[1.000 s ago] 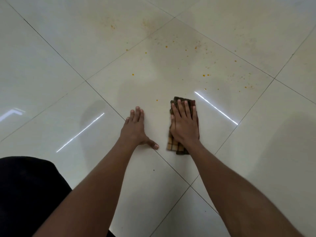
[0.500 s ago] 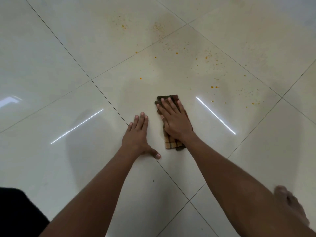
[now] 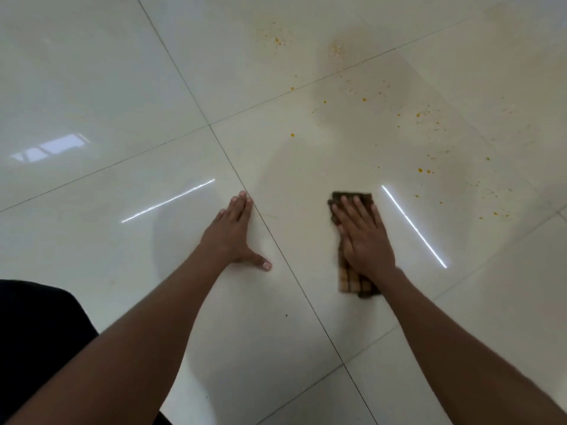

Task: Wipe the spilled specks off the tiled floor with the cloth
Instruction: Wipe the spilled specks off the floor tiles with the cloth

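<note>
Since the earlier frame the right hand (image 3: 363, 237) and the cloth (image 3: 352, 276) have slid away from the left hand (image 3: 231, 237), which was close beside them. The right hand's straight fingers press the folded checked cloth flat on the tiled floor (image 3: 92, 87). The left hand lies open, palm down. Orange specks (image 3: 423, 170) lie scattered beyond the cloth; whether any sit beneath it cannot be told.

Folded brown plaid cloth (image 3: 352, 277) (flat) near orange specks (image 3: 420, 170)
</note>
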